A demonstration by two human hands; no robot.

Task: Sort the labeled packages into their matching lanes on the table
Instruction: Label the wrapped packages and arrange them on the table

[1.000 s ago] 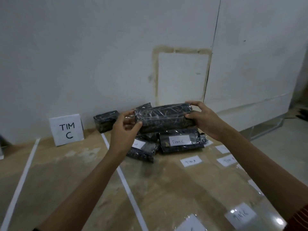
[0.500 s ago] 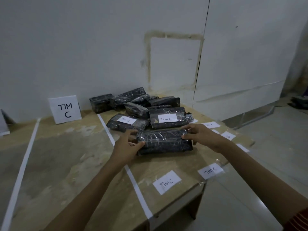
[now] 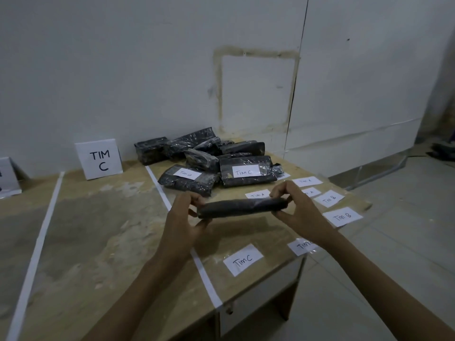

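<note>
A black plastic-wrapped package (image 3: 242, 207) hangs edge-on above the table, no label showing on it. My left hand (image 3: 188, 219) grips its left end and my right hand (image 3: 296, 207) pinches its right end. Behind it lies a pile of several black packages (image 3: 204, 153); one carries a "TIM C" label (image 3: 246, 172), another a "Tim B" label (image 3: 188, 174). A standing "TIM C" sign (image 3: 99, 158) marks the lane left of the white tape line (image 3: 157, 187).
Loose paper labels lie on the right part of the table: "Tim C" (image 3: 242, 259), "Tim B" (image 3: 342, 216), "Tim A" (image 3: 306, 180). Another tape line (image 3: 41, 232) runs at the left. The table's edge (image 3: 261, 284) drops off at front right; a white wall stands behind.
The package came down from chest height in front of the pile toward me, then was tipped from flat to edge-on between both hands. The view has shifted lower.
</note>
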